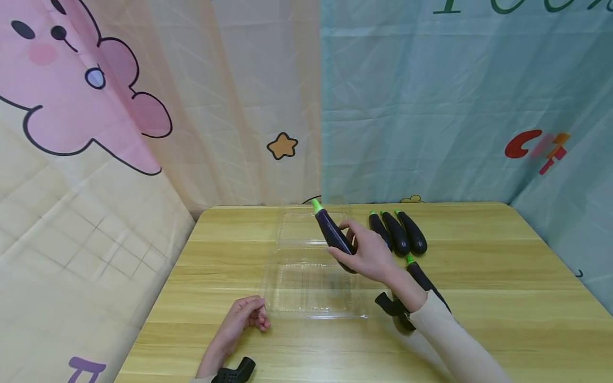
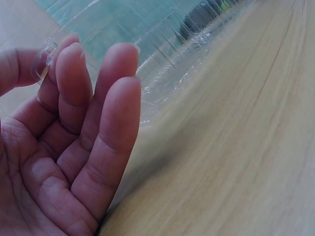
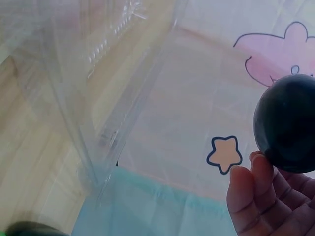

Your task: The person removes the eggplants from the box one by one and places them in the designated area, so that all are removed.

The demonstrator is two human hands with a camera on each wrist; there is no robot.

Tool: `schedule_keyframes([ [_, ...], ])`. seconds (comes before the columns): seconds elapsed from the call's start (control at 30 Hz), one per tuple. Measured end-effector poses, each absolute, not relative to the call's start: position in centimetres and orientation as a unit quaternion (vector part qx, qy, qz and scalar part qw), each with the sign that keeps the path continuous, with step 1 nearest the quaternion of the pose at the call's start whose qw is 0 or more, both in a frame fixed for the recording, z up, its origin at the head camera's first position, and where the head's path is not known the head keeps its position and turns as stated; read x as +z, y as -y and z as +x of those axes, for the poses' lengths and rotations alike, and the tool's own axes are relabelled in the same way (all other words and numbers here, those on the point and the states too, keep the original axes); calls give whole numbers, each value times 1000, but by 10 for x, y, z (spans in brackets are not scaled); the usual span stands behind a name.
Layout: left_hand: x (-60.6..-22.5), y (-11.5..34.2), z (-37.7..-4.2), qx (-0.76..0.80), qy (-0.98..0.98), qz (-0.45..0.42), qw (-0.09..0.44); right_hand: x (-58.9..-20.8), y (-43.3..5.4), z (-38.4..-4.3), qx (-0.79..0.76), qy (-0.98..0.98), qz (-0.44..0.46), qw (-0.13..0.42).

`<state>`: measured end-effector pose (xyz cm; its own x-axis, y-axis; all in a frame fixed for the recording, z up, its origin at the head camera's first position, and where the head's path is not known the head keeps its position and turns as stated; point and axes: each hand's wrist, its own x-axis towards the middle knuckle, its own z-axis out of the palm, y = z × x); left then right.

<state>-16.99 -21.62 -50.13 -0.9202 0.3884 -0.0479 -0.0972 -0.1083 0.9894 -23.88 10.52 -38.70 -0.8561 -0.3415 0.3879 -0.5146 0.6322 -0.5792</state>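
Observation:
My right hand (image 1: 366, 252) grips a dark purple eggplant (image 1: 331, 229) near its thick end, above the clear plastic container (image 1: 316, 315). Its green stem points up and away to the left. In the right wrist view the eggplant's rounded end (image 3: 288, 125) sits against the fingers. The container stands with its hinged lid (image 1: 301, 226) open toward the back. At the container's near left corner is my left hand (image 1: 241, 319). In the left wrist view, its thumb and index finger pinch the container's clear edge (image 2: 39, 64), while the other fingers are loosely bent.
Three eggplants (image 1: 396, 234) lie side by side at the back right of the wooden table (image 1: 503, 276). Another eggplant (image 1: 423, 279) lies nearer, partly behind my right forearm. Printed curtains (image 1: 230, 106) hang behind the table.

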Motion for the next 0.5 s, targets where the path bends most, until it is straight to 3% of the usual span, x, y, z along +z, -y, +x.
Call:
schedule_keyframes([
  [0.5,-502,217,-170,738,-644,113,166,-392,-129,-235,363,894,205,164],
])
